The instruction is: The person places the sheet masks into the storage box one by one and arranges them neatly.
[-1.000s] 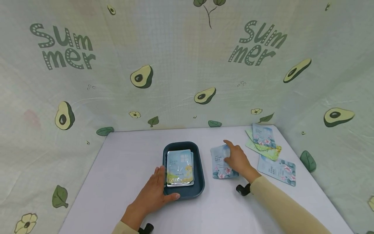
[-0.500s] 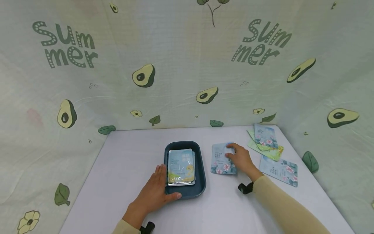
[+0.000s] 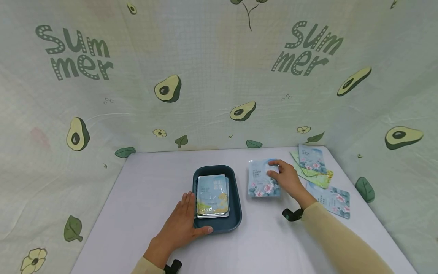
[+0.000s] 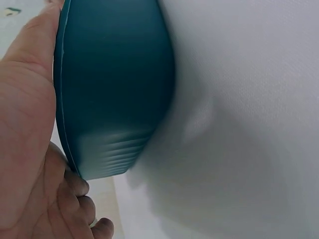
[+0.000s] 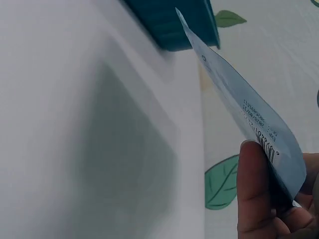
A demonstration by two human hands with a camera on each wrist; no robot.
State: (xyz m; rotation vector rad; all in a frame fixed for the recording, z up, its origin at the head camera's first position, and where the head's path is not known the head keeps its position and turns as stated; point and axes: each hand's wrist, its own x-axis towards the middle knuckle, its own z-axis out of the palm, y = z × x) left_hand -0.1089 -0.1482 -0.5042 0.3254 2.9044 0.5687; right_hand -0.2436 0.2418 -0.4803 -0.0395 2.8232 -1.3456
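Right fingers in a pinch on a blue sachet, flowered end nearer, long axis apparently fore-and-aft.

My right hand hid part of the packet it pinched, whose small print I couldn't read from the head view. My left hand covered the near left corner of the tray, where a top pouch hid most of a lower pouch. My right sleeve and the desk ran off the bottom edge. The left wrist view cropped the tray.
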